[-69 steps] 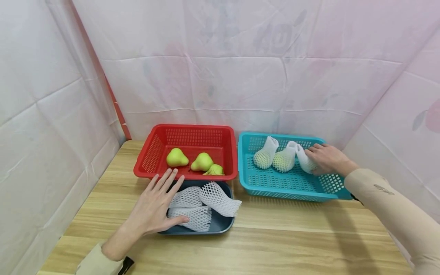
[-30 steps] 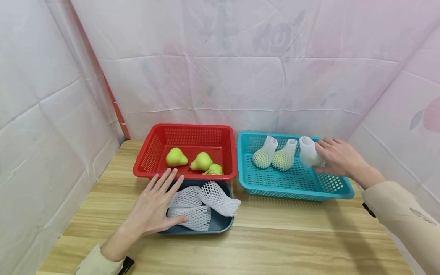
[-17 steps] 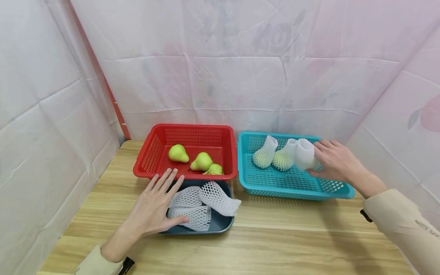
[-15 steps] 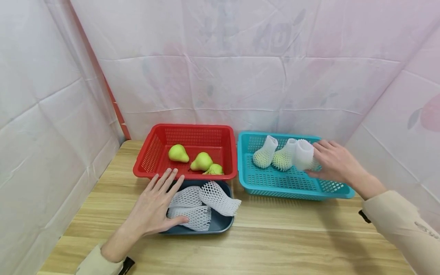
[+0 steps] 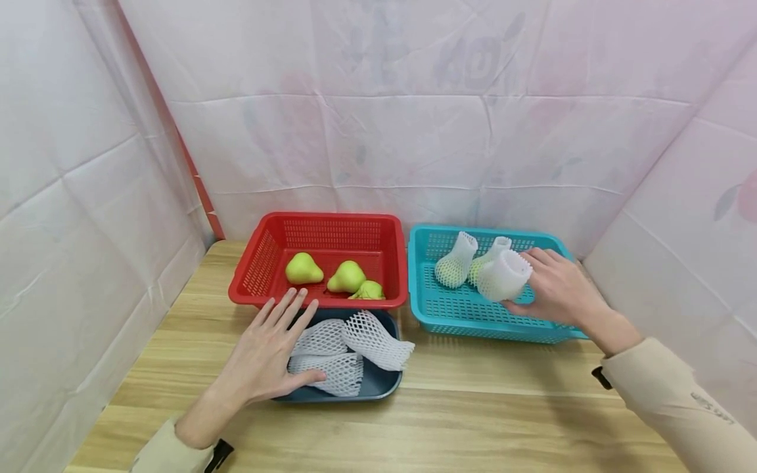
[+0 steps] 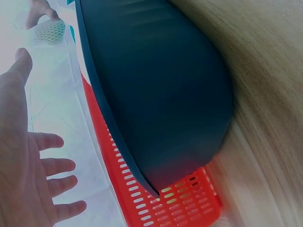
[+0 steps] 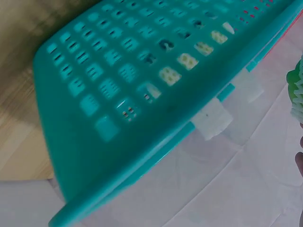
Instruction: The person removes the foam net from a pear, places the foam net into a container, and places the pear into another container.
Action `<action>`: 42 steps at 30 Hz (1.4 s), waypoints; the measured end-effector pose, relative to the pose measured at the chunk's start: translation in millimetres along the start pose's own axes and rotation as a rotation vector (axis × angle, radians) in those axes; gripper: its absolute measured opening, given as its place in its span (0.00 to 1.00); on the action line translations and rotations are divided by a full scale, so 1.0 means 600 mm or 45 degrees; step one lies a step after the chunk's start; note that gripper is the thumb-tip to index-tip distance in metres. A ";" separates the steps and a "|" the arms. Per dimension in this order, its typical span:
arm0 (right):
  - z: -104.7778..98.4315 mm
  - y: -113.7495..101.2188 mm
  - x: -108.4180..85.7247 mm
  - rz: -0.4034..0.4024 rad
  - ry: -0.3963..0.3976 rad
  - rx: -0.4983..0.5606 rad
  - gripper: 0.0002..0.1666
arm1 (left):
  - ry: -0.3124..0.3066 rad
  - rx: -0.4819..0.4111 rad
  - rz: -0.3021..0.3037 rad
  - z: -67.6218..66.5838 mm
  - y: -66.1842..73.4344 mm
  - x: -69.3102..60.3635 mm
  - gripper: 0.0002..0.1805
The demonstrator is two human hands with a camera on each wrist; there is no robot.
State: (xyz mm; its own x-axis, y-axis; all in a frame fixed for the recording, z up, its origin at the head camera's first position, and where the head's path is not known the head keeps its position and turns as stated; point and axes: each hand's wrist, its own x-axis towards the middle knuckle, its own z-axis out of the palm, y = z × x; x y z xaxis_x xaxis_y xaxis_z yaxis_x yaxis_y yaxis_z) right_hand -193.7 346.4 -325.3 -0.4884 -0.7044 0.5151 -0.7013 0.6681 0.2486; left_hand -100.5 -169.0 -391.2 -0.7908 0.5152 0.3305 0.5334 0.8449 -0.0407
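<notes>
Two white-netted pears (image 5: 455, 269) are held side by side in the left part of the teal basket (image 5: 491, 330). Above that basket, a third netted fruit (image 5: 499, 284), apparently a pear though largely hidden by its foam, is gripped in the fingers of the right hand (image 5: 556, 290). Straight and spread, the left hand's (image 5: 267, 358) fingers are held over the navy tray (image 5: 381, 381), where three net sleeves (image 5: 378, 345) are piled. Three bare pears (image 5: 346, 278) are contained in the red basket (image 5: 331, 235) behind.
</notes>
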 end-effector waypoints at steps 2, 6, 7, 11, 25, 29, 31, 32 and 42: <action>0.002 -0.009 0.005 0.003 0.016 0.014 0.48 | 0.000 -0.003 0.001 0.000 0.000 0.001 0.63; 0.009 -0.028 0.014 -0.023 0.083 0.025 0.50 | 0.013 -0.008 0.006 0.001 0.001 0.004 0.63; 0.011 -0.032 0.017 -0.030 0.101 0.033 0.50 | 0.019 -0.009 0.010 0.002 0.001 0.005 0.63; 0.019 -0.047 0.025 -0.060 0.159 0.064 0.48 | 0.043 -0.012 0.026 0.004 0.001 0.010 0.63; 0.051 -0.100 0.054 -0.141 0.278 0.197 0.38 | 0.019 -0.045 0.048 0.000 0.007 0.028 0.63; 0.055 -0.112 0.059 -0.162 0.247 0.192 0.39 | 0.032 -0.065 0.057 -0.001 0.010 0.033 0.62; 0.058 -0.119 0.062 -0.176 0.243 0.188 0.46 | 0.038 -0.080 0.062 -0.002 0.011 0.035 0.62; 0.060 -0.123 0.064 -0.187 0.245 0.189 0.48 | 0.038 -0.088 0.066 -0.003 0.013 0.036 0.62; 0.077 -0.160 0.078 -0.276 0.276 0.198 0.40 | 0.020 -0.145 0.103 -0.005 0.029 0.053 0.61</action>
State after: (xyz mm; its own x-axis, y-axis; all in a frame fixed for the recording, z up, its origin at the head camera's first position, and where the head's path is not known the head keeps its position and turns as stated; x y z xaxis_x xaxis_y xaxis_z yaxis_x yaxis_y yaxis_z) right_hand -173.1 238.5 -363.0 -0.2094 -0.7471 0.6308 -0.8556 0.4523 0.2517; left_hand -115.6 -137.9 -378.5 -0.7394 0.5779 0.3454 0.6266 0.7784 0.0390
